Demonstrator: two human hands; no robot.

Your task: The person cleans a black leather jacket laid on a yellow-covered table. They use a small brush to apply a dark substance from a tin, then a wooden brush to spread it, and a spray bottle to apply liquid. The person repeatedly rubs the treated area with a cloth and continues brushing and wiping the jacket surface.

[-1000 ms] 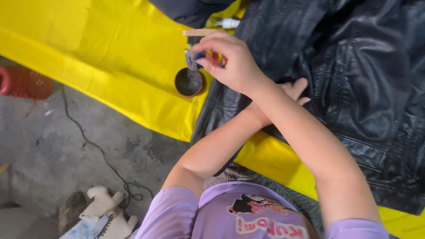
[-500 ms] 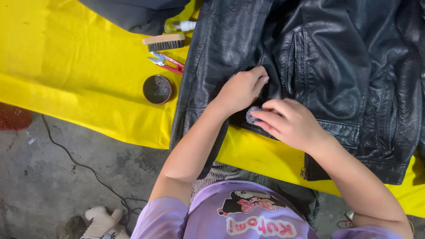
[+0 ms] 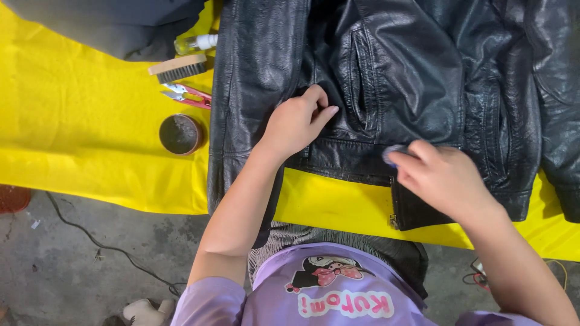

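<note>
A black leather jacket lies spread on a yellow sheet. My left hand presses flat on the jacket's lower front, near the hem, fingers loosely curled. My right hand is at the hem further right, fingers pinched on a small grey cloth pad that touches the leather. The hand is motion-blurred.
On the sheet left of the jacket sit a round open tin of dark polish, small red-handled snips, a wooden brush and a small clear bottle. A grey garment lies at top left. A cable runs over the concrete floor.
My right hand left the tin, came to the jacket with the pad, then slid right along the hem. My left hand shifted up onto the jacket front.
</note>
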